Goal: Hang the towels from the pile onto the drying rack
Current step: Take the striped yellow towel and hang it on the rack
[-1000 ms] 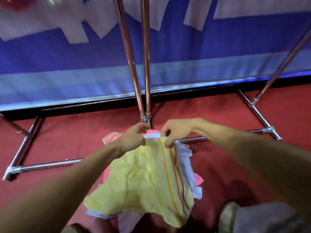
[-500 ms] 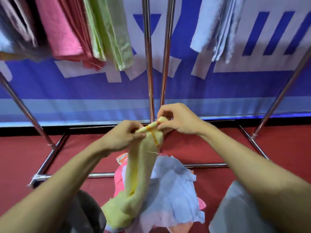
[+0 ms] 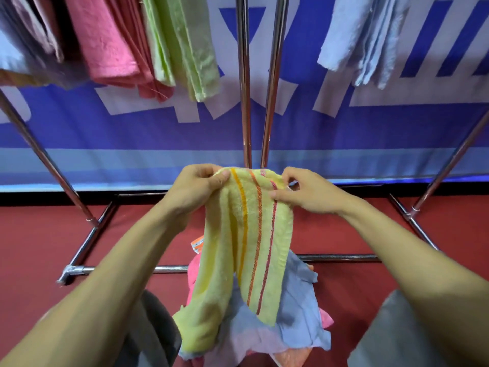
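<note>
- Yellow towel (image 3: 246,234), with orange and red stripes, is held up at frame centre. Its top edge is stretched between both hands and the rest hangs toward 6 o'clock.
- Left hand (image 3: 193,189): thumb and curled fingers clamp the top left corner.
- Right hand (image 3: 309,193): thumb and forefinger pinch the top right edge beside the red stripe. The other fingers are loosely apart.
- Pile (image 3: 299,313) lies on the floor at 6 o'clock, made up of light blue, pink and peach cloths. The hanging towel partly covers it.
- Drying rack (image 3: 244,115): two chrome uprights rise at 12 o'clock, directly behind the towel's top edge.
- Slanted legs (image 3: 45,154) run at 9 and 3 o'clock. The base bar (image 3: 341,258) crosses low behind the pile.
- Hung on the rack: pink towel (image 3: 105,43) at 11 o'clock, green towels (image 3: 182,43) just right of it, light blue towels (image 3: 362,35) at 1 o'clock.
- Cloths at 10 o'clock are too blurred to identify.
- Open room: the gap between the green and light blue towels at 12 o'clock holds only the uprights. The top rail is out of frame.
- Grey trousers (image 3: 391,332) show at 5 and 7 o'clock, flanking the pile.
- Surface: red floor (image 3: 39,247).
- Backdrop: a blue-and-white banner (image 3: 132,128) spans the width behind the rack.
</note>
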